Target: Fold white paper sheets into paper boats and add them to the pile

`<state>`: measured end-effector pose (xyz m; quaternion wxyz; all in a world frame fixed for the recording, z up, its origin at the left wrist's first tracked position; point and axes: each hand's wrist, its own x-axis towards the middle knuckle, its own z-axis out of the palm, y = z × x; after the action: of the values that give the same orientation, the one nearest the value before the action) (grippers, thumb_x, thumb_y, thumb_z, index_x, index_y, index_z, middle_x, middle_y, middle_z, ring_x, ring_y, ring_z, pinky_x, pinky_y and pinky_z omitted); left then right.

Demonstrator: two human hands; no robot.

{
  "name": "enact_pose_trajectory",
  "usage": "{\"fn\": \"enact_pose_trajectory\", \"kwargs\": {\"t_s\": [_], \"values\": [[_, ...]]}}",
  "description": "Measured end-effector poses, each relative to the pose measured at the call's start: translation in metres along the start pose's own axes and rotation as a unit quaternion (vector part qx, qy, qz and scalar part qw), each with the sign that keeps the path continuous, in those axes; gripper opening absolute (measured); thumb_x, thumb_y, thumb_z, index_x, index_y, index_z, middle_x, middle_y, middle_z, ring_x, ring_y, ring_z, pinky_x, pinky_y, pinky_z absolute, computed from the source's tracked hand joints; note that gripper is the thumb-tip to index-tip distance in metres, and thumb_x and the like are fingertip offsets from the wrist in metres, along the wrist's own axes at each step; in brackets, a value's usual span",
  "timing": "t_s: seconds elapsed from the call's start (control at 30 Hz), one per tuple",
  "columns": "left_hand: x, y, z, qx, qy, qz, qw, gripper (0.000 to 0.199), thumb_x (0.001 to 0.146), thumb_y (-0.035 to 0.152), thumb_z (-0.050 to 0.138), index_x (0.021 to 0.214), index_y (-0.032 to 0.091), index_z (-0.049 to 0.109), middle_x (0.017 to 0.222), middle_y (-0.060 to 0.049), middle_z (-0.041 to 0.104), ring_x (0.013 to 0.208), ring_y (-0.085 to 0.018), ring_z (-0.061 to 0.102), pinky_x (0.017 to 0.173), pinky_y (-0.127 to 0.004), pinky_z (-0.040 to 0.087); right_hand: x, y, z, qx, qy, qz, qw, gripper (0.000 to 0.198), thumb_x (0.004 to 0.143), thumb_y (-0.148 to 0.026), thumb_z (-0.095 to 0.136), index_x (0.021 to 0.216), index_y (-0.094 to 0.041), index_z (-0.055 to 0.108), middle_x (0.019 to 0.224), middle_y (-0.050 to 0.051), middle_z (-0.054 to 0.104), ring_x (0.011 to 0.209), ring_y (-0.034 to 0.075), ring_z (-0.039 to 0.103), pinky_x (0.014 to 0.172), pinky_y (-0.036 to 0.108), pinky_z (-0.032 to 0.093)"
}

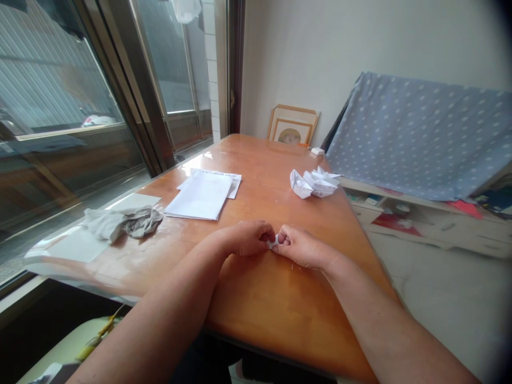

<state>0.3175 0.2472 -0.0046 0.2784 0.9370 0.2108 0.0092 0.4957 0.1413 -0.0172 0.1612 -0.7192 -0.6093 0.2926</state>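
Over the near part of the wooden table [256, 298], my left hand [253, 238] and my right hand [298, 246] meet with curled fingers. Between them they pinch a small piece of white paper [274, 242], most of which my fingers hide. Its shape cannot be made out. Folded white paper boats [320, 182] sit in a cluster farther back on the right. To the left lies a stack of white paper sheets [202, 196], the sheets beneath bearing some print.
A crumpled grey-white cloth [138, 221] lies at the table's left side. A small white object [317, 151] and a framed picture [293, 128] are at the far end. Glass sliding doors [120, 96] stand left; a dotted blue cloth [424, 133] drapes over something on the right.
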Motion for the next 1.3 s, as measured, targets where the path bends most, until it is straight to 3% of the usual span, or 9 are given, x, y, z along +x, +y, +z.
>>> {"fn": "enact_pose_trajectory", "kwargs": {"t_s": [0.33,0.63,0.77,0.93,1.07,1.2,1.3], "values": [[0.0,-0.009,-0.003,-0.07,-0.031,-0.007,0.997,0.035,0.073,0.015,0.053,0.104,0.022,0.067,0.101,-0.001,0.073,0.088,-0.018,0.065,0.073,-0.024,0.048,0.005,-0.004,0.0,-0.05,-0.008,0.006,0.999,0.03,0.086,-0.052,0.061,0.087,-0.023,0.056,0.076,-0.001,0.065,0.056,0.011,0.052,0.045,0.024,0.031],[-0.002,-0.006,-0.006,-0.079,-0.016,-0.028,0.996,0.03,0.076,0.017,0.053,0.104,0.021,0.065,0.1,-0.001,0.073,0.087,-0.018,0.066,0.068,-0.024,0.046,0.009,-0.017,-0.001,-0.043,-0.042,0.031,0.998,0.034,0.084,-0.051,0.063,0.073,-0.022,0.049,0.062,-0.002,0.058,0.046,0.012,0.05,0.041,0.025,0.03],[-0.003,-0.003,-0.005,-0.066,-0.001,-0.045,0.997,0.031,0.077,0.018,0.054,0.106,0.021,0.062,0.105,-0.002,0.072,0.089,-0.018,0.065,0.068,-0.024,0.047,0.013,-0.02,0.001,-0.026,-0.048,0.063,0.997,0.033,0.083,-0.053,0.064,0.077,-0.023,0.052,0.065,0.0,0.061,0.046,0.014,0.055,0.04,0.026,0.034],[-0.004,-0.004,-0.003,-0.063,0.006,-0.058,0.996,0.033,0.079,0.024,0.055,0.112,0.022,0.058,0.11,-0.003,0.07,0.092,-0.019,0.064,0.072,-0.025,0.048,0.014,-0.019,-0.002,-0.034,-0.034,0.046,0.998,0.037,0.078,-0.056,0.069,0.079,-0.022,0.054,0.07,0.001,0.063,0.049,0.014,0.054,0.041,0.025,0.034],[-0.004,-0.004,0.001,-0.045,0.022,-0.054,0.997,0.031,0.08,0.029,0.055,0.11,0.024,0.059,0.106,-0.002,0.07,0.088,-0.019,0.064,0.07,-0.026,0.047,0.011,-0.012,-0.007,-0.003,-0.039,0.01,0.999,0.029,0.081,-0.045,0.066,0.073,-0.021,0.051,0.062,-0.003,0.054,0.049,0.01,0.044,0.044,0.023,0.03],[-0.003,-0.004,0.004,-0.009,0.029,-0.036,0.999,0.029,0.075,0.024,0.055,0.103,0.024,0.063,0.101,-0.001,0.07,0.084,-0.019,0.063,0.067,-0.026,0.046,0.016,-0.003,-0.007,0.045,-0.034,0.036,0.998,0.023,0.078,-0.029,0.06,0.062,-0.019,0.046,0.051,-0.006,0.04,0.044,0.007,0.031,0.043,0.022,0.021],[-0.002,-0.004,0.005,-0.006,0.033,-0.024,0.999,0.028,0.074,0.022,0.055,0.1,0.024,0.065,0.099,-0.002,0.07,0.082,-0.019,0.063,0.066,-0.025,0.046,0.025,0.002,-0.002,0.076,-0.025,0.057,0.995,0.019,0.076,-0.024,0.056,0.06,-0.018,0.05,0.05,-0.003,0.047,0.043,0.008,0.038,0.042,0.022,0.025]]}}
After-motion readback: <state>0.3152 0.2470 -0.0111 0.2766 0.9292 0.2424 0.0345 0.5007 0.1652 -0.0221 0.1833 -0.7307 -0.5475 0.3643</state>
